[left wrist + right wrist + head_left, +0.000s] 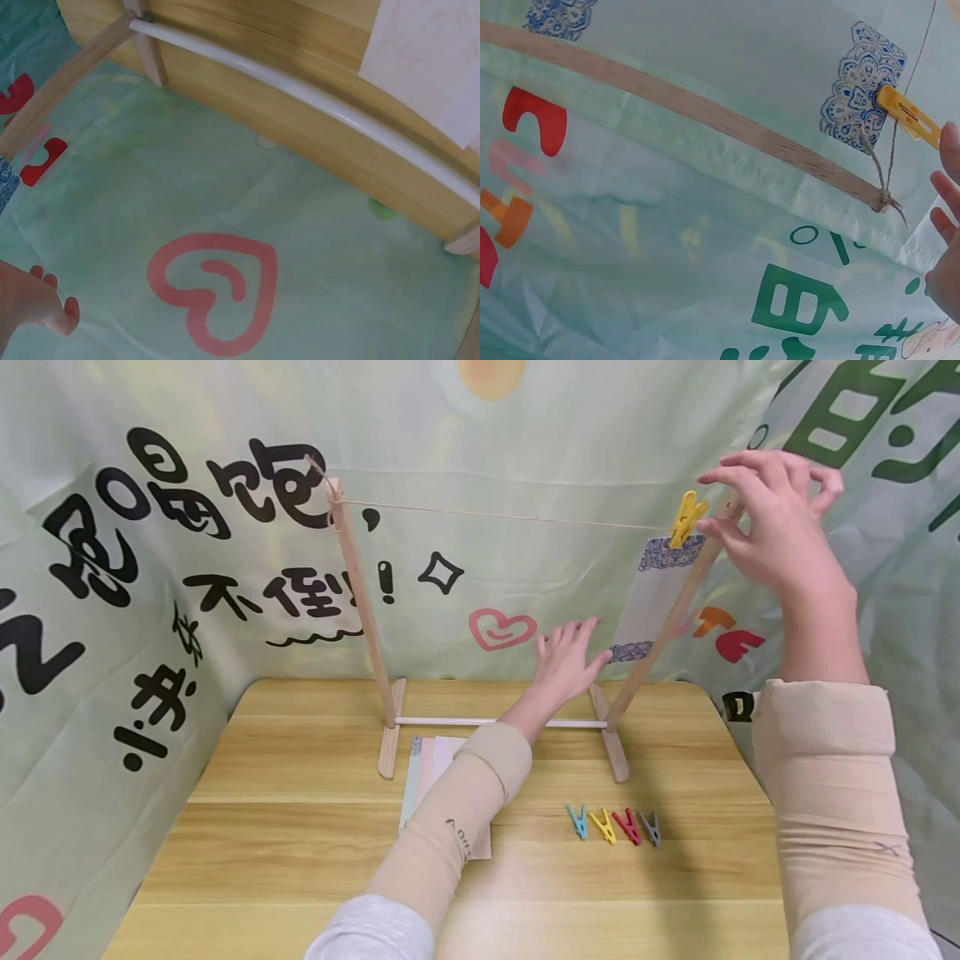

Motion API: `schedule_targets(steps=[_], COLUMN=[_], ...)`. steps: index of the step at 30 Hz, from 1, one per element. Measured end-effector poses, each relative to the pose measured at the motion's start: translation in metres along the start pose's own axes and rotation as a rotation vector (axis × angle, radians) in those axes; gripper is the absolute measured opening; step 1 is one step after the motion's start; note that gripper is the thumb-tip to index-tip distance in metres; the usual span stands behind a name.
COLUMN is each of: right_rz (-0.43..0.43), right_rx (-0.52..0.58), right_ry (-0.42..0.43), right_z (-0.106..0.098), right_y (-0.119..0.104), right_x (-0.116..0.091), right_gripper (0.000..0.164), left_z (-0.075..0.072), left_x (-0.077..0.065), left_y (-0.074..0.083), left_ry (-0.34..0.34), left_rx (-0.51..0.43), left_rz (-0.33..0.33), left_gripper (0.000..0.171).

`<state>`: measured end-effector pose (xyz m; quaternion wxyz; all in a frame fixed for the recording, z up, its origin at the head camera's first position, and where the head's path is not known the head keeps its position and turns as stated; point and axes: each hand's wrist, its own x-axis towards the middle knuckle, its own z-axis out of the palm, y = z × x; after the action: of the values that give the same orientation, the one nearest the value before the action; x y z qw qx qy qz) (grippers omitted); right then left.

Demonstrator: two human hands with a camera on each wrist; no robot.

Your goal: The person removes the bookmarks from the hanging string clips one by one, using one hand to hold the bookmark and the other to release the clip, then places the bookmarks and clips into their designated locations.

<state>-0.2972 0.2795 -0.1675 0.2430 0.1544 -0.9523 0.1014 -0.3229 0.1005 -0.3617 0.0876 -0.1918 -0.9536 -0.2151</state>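
Observation:
A yellow clothespin (687,519) clips a pale card (651,597) with blue patterned ends to a thin string (495,515). My right hand (780,514) is beside that clothespin at the top of the right post, thumb and fingers parted. In the right wrist view, one fingertip (949,150) is very near the clothespin's outer end (922,129); whether they touch I cannot tell. My left hand (566,662), fingers spread and holding nothing, is just left of the card's lower end. The string runs between two wooden posts (362,602) of a stand.
Several small clothespins (613,827), blue, yellow, red and grey, lie in a row on the wooden table (300,852). More cards (420,781) lie partly under my left forearm. A white rod (442,722) joins the stand's feet. A printed cloth (420,435) hangs behind.

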Motion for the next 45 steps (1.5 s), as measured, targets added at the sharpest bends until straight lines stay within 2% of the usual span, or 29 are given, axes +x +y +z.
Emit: schedule_targets(steps=[8,17,26,34,38,45], right_rz=[0.001,0.025,0.007,0.013,0.010,0.028], right_rx=[-0.029,-0.005,0.011,0.085,0.122,0.159], right_ry=[-0.137,-0.228,-0.229,-0.206,-0.192,-0.183], right_z=[-0.004,-0.004,-0.002,0.004,0.006,0.007], right_y=[0.003,0.007,0.006,0.010,0.012,0.012], right_x=[0.012,0.019,0.023,0.022,0.020,0.019], right_gripper=[0.045,0.049,0.046,0.042,0.039,0.041], left_z=[-0.002,0.000,0.000,0.005,0.007,0.006], left_x=[0.002,0.004,0.006,0.003,0.001,0.000], left_y=[0.003,0.011,0.025,0.027,0.026,0.028], left_ry=[-0.027,-0.050,-0.062,-0.063,-0.028,0.139], left_rx=[-0.037,-0.128,-0.155,-0.171,-0.167,-0.143], left_rz=[-0.014,-0.045,-0.044,-0.044,-0.035,-0.018], left_gripper=[0.058,0.057,0.057,0.057,0.052,0.037])
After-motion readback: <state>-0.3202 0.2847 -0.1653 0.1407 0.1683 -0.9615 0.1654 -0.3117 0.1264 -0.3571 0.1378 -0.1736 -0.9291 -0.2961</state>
